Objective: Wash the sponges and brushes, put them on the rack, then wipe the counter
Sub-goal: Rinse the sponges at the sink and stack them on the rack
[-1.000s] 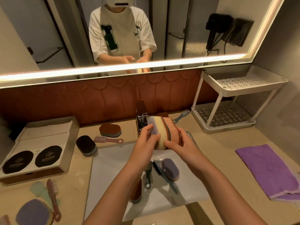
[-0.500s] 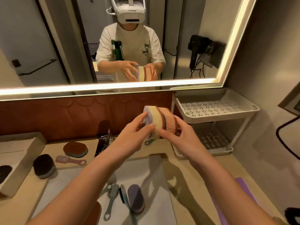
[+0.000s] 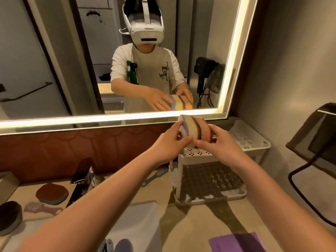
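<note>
Clamps the sponge stack (image 3: 195, 131), long axis left-right, between curled left hand (image 3: 169, 142) and right hand (image 3: 218, 144), just above the rack (image 3: 251, 140) top shelf.

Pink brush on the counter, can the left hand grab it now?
Probably not yet. The left hand is up by the rack, holding the sponges with the right hand. Nothing lies over the pink brush, so once freed it could likely reach.

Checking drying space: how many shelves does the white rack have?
2: upper shelf, partly behind the sponges; lower shelf directly beneath it. None appear hidden.
</note>
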Demonstrator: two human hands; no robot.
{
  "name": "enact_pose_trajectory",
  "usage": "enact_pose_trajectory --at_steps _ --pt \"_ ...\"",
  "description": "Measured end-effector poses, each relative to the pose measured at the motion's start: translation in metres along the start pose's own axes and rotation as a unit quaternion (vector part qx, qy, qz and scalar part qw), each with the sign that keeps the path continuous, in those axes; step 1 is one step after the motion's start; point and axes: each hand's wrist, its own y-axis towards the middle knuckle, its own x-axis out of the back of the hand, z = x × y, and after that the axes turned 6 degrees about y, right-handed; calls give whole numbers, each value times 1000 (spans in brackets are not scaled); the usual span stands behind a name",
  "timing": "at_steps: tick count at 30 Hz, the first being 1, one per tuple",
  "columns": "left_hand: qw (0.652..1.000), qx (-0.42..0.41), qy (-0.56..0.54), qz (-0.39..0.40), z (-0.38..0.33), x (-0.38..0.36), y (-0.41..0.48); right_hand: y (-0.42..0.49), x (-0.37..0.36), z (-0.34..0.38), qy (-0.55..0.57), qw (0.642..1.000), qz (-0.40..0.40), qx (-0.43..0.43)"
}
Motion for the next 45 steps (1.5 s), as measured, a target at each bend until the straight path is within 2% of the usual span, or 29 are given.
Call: enact_pose_trajectory --at_steps 4,11,19,28,33,38,42,45 --pt "999 30 17 -12 6 -21 22 15 12 -24 -47 999 3 1" --pt "992 79 92 -23 28 -39 40 43 9 -51 -114 992 55 -9" --pt "973 113 176 -101 39 -56 61 73 4 -67 -171 984 50 -32" --pt "949 140 227 -170 41 -63 72 92 -5 -73 -119 991 32 -48" --pt "942 152 207 -217 36 -66 71 98 -12 -77 -80 994 19 -70" --pt "938 132 229 -222 43 -67 73 101 -18 -77 -76 993 13 -88" --pt "932 130 239 -241 44 -67 72 101 -16 -78 -136 984 -10 -114" --pt "942 125 196 -243 45 -61 65 91 -11 -71 -184 976 -49 -102"
